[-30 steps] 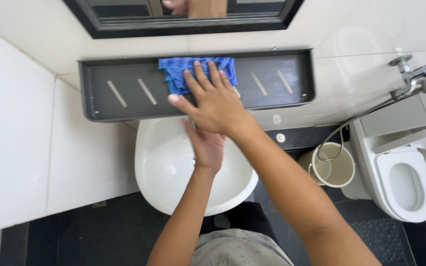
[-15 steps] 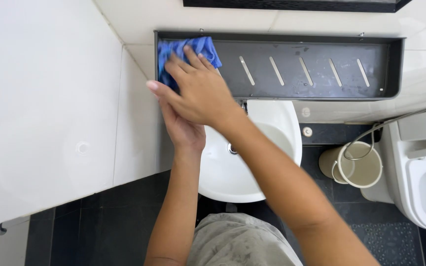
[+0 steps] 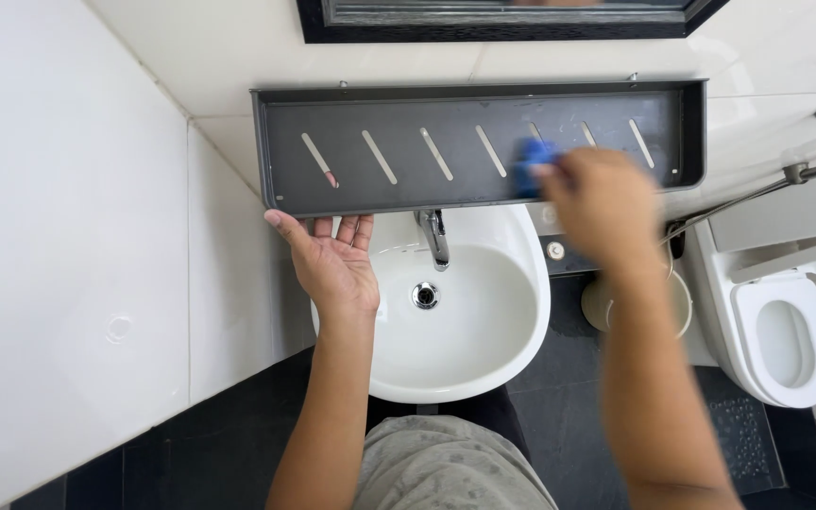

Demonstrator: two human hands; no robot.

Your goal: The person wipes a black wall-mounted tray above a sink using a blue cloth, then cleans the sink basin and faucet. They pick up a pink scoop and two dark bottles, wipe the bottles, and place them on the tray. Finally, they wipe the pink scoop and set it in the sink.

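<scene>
- On the dark slotted shelf [image 3: 408, 161] above the white basin [image 3: 455, 321], the right hand [image 3: 602, 203] presses a blue cloth [image 3: 533, 165] near the shelf's right end.
- Left hand [image 3: 332, 260], released and palm up, touches the shelf's front lip; bracing there should steady the wiping.
- Blur and fingers hide most of the cloth.

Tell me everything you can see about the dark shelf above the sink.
The shelf is a long, shallow, dark grey tray, metal by its look, fixed to the white tiled wall under a mirror. Its floor has a row of slanted slots and a raised lip runs round it. The right hand presses a blue cloth on its right part; the left hand is cupped, palm up, at its front edge.
</scene>
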